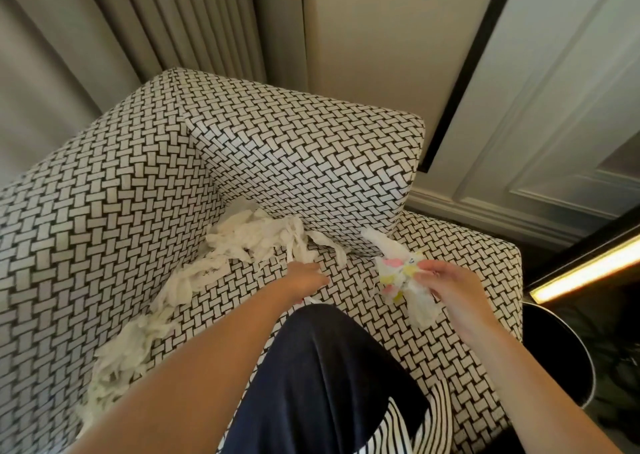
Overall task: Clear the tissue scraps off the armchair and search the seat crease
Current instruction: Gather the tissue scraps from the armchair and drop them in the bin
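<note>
Right hand (441,282): fingers pinched on crumpled wad of tissue (401,275) with coloured print, held above armchair (311,149) seat. Left hand (304,279): flat on seat, fingers together, tips just short of white tissue scraps (252,235) strewn along seat crease, trailing near-left.

armchair (294,149): woven cloth, matt, with a black and white basket-weave print; the surface looks slightly rough.
tissue scraps (256,235): thin white paper, matt, soft, crumpled and torn in strips.
printed tissue (398,273): thin paper, crumpled, white with pink and yellow marks, held in the right hand (446,280).
curtain (145,24): beige cloth, matt, in smooth vertical folds.
wall panel (554,114): painted, smooth, with a light sheen.
trouser leg (322,377): dark blue cloth, smooth, a little shiny.
bin (568,349): dark, glossy rim; the material I cannot tell.
</note>
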### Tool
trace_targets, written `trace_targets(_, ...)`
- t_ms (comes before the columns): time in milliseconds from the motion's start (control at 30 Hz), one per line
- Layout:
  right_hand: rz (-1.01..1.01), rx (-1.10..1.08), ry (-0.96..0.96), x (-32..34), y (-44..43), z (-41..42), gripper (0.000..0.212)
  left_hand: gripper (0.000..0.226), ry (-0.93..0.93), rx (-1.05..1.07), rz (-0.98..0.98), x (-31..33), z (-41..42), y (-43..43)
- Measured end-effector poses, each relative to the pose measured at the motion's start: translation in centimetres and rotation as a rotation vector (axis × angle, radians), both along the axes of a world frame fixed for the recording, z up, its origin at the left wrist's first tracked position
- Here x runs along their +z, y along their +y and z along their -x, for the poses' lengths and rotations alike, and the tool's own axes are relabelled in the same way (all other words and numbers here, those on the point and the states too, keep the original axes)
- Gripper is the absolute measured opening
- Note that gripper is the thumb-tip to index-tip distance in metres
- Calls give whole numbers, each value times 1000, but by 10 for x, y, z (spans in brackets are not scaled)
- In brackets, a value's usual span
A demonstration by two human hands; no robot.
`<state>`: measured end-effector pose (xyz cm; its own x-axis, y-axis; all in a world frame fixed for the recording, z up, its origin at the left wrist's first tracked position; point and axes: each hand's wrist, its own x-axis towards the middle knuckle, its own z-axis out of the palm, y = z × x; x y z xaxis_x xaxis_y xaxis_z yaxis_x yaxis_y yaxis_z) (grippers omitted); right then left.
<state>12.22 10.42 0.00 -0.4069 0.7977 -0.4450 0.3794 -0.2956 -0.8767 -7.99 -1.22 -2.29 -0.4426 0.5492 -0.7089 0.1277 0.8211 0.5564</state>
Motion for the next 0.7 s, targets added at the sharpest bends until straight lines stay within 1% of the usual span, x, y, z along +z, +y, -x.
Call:
trace_targets(33, 26, -1, 5, -5, 0, 0, 20, 56, 6, 4, 4, -2, 0, -1)
trace_targets(100, 43, 6, 2, -11, -1, 0, 17, 57, -24, 88, -12, -6, 3, -6)
trace_targets(167, 35, 23, -9, -15, -6, 3, 13, 51, -62, 192, -32, -7, 7, -12)
trace_targets(233, 31, 36, -3, -17, -12, 5, 11, 42, -51, 236, -43, -5, 12, -18)
trace_targets(367, 14, 53, -22, -18, -21, 7, 12, 41, -13, 274, -48, -3, 20, -29)
trace_targets(500, 14, 47, 0, -13, -27, 6, 12, 44, -46, 296, -36, -2, 24, -39)
trace_targets(700, -30, 21, 63, -1, -29, 3, 12, 26, -161, 292, -35, -1, 17, -54)
